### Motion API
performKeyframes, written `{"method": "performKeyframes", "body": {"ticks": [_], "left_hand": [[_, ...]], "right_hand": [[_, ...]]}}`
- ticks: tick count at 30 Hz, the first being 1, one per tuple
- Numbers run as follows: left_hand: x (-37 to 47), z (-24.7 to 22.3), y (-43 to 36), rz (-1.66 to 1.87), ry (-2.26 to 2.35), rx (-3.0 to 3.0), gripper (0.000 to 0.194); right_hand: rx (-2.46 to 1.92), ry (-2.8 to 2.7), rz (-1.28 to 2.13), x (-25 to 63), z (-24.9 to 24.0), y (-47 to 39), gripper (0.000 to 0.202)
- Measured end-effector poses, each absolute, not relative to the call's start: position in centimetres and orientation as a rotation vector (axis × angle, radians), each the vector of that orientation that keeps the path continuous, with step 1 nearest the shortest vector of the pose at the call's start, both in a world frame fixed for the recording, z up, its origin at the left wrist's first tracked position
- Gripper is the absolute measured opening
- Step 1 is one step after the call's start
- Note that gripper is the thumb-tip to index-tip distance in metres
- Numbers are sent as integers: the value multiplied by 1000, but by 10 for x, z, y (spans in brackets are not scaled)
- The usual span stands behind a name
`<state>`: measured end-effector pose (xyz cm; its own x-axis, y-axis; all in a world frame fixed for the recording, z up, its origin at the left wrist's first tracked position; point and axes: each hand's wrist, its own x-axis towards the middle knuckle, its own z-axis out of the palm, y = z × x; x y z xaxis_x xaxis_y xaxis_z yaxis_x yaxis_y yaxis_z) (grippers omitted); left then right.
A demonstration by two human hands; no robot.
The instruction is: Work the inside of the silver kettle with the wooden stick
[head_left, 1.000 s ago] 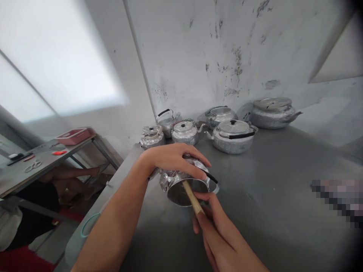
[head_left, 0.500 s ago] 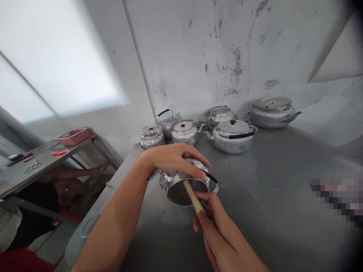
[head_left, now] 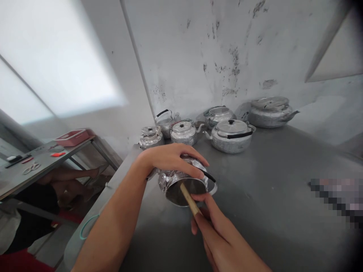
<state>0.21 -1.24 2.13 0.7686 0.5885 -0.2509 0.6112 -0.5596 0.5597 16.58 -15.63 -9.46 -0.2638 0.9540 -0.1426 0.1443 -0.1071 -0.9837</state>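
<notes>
A small dented metal kettle [head_left: 164, 182] lies tipped on its side on the grey table [head_left: 263, 181], its round mouth facing me and its black-gripped handle [head_left: 209, 176] swung to the right. My left hand [head_left: 178, 160] is wrapped over the top of the kettle and holds it. In my right hand [head_left: 208, 215] is a wooden stick [head_left: 189, 198], its far end inside the kettle's mouth. The tip of the stick inside is hidden from view.
Several metal kettles stand along the wall, among them a lidded kettle [head_left: 231, 139] and a larger one [head_left: 270, 113]. At left, a second table [head_left: 42, 158] bears a pink basket [head_left: 74, 136] and scissors [head_left: 31, 168]. A person's legs [head_left: 70, 175] show beneath it.
The stick and my right hand have shifted slightly to the left within the kettle's mouth. My left hand keeps its hold, and the whole view has moved a little.
</notes>
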Motion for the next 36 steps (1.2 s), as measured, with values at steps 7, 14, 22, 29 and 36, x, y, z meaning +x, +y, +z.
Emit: {"method": "performKeyframes", "body": {"ticks": [7,14,22,29,36], "left_hand": [[1,21,-13,-32,900,2316,45],[2,22,-13,-42,891,2313,45],[1,20,-12,-25,895,2332,45],[0,19,-12,-12,893,2334,44],[1,18,-12,-18,912,2332,44]], "right_hand": [[-1270,-1400,1558,165,-101,-157,23],[-1249,-1350,1586,170,-86,-160,20],[-1166,-1325,1686,158,-117,-154,37],[-1083,-1257,1884,163,-115,-149,52],[-1273,-1214,1995,160,-111,-151,42]]}}
